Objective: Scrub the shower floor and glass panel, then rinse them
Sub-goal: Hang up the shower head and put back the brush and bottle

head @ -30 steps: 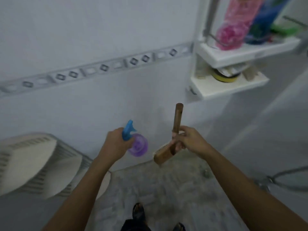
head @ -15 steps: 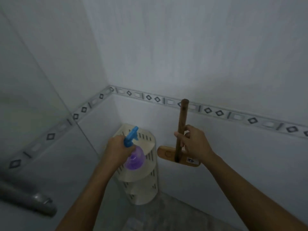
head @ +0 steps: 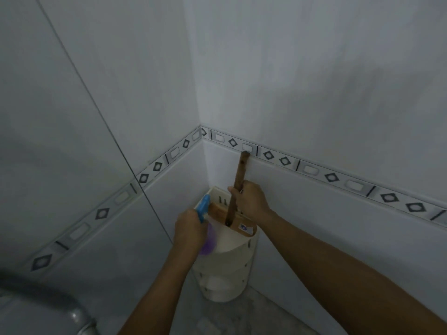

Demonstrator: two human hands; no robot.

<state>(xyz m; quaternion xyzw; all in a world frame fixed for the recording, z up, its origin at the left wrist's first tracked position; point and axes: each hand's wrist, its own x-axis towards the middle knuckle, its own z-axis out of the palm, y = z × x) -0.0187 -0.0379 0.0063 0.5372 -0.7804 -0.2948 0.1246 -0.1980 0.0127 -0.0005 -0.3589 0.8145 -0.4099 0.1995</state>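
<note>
Both hands are closed on tools above the white corner rack (head: pixel 229 257), the left hand (head: pixel 187 229) around a spray bottle (head: pixel 204 209) and the right hand (head: pixel 251 200) around a wooden scrub brush (head: pixel 238 175), while the shower floor (head: pixel 254 317) below the rack appears not yet rinsed, so scrubbing is judged unfinished.

A left hand (head: pixel 187 229) grips a spray bottle (head: pixel 205 228). A right hand (head: pixel 250 201) holds a wooden brush (head: pixel 233 209) over a white corner shelf (head: pixel 227 269).
</note>
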